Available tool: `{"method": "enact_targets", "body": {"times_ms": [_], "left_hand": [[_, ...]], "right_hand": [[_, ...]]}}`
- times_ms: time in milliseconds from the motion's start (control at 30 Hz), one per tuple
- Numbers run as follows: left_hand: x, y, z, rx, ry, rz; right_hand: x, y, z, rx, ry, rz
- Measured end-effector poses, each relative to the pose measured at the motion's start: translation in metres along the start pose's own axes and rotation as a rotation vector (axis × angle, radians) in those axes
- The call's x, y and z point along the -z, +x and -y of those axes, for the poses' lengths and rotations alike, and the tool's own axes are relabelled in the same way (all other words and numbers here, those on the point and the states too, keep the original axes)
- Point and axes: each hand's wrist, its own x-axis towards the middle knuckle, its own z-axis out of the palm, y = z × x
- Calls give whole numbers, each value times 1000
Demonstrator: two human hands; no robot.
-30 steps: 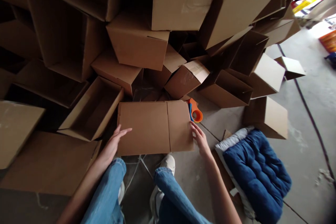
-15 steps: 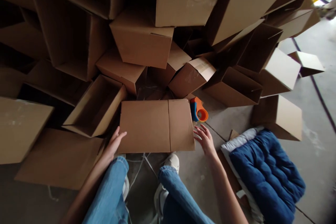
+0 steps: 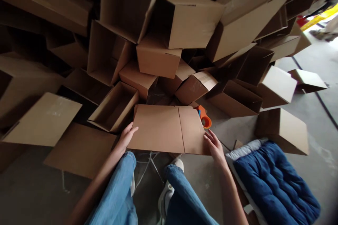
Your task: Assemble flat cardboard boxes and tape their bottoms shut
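A flattened cardboard box (image 3: 158,130), with a crease across its right part, lies in front of my legs. My left hand (image 3: 127,137) is at its left edge, thumb on top and fingers partly hidden below. On the right edge my right hand (image 3: 215,146) grips the near corner, fingers on top of the board. Just beyond the right edge an orange and blue tape dispenser (image 3: 204,117) lies partly hidden behind the board.
Many open brown boxes (image 3: 195,24) are heaped ahead and to the left. A blue cushion (image 3: 274,179) lies at the right on the grey floor. White strapping (image 3: 150,168) trails between my feet. A flat cardboard sheet (image 3: 81,151) lies at the left.
My right hand has gone from beside the box's right edge to holding it. The near edge seems closer to me. The view has swung left.
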Motion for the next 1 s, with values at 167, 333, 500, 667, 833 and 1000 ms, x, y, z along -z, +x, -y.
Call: {"method": "enact_targets", "body": {"times_ms": [167, 333, 500, 667, 833, 1000], "left_hand": [[53, -28, -28, -79, -194, 68], [85, -63, -41, -258, -242, 143], [73, -65, -29, -369, -155, 13], [63, -36, -15, -299, -178, -102], [58, -23, -16, -313, -276, -90], [46, -55, 18, -300, -372, -231]], "right_hand": [[18, -34, 42, -121, 105, 177], [23, -70, 57, -5, 201, 249], [-10, -68, 58, 46, 148, 131], [-56, -67, 70, 212, 188, 27], [-67, -68, 78, 294, 84, 36], [-69, -59, 85, 288, 76, -5]]}}
